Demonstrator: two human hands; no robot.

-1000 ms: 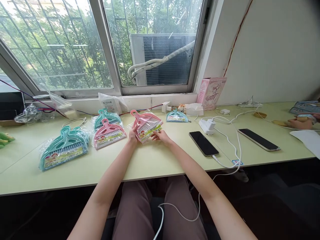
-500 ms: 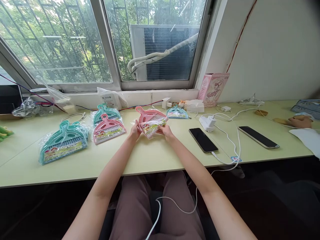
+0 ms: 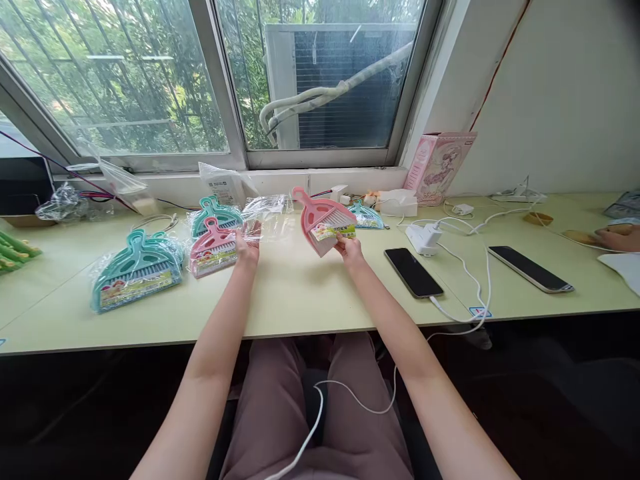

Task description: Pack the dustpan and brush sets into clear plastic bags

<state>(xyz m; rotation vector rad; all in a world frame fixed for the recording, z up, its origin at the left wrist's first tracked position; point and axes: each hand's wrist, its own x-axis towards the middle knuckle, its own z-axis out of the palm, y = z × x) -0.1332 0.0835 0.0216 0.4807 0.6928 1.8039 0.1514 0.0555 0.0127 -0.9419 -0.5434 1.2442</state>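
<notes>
Both forearms reach forward, left hand (image 3: 247, 248) raised and right hand (image 3: 349, 249) pinching with its fingers.

From my end I count two pink dustpans (image 3: 313, 215) (image 3: 214, 245) and at least four teal dustpans (image 3: 135, 255) (image 3: 212, 211) (image 3: 367, 215), their overlap hiding the exact number. I also make out two phones (image 3: 413, 273) (image 3: 530, 269) and one pink box (image 3: 441, 168).

Dustpan (image 3: 311, 215) pink; tabletop (image 3: 300, 293) plain pale green.

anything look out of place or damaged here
Nothing looks spilled or damaged. Mildly untidy: a white cable loops loosely across the lap, where it could snag, and crumpled clear plastic lies at the back left.
</notes>
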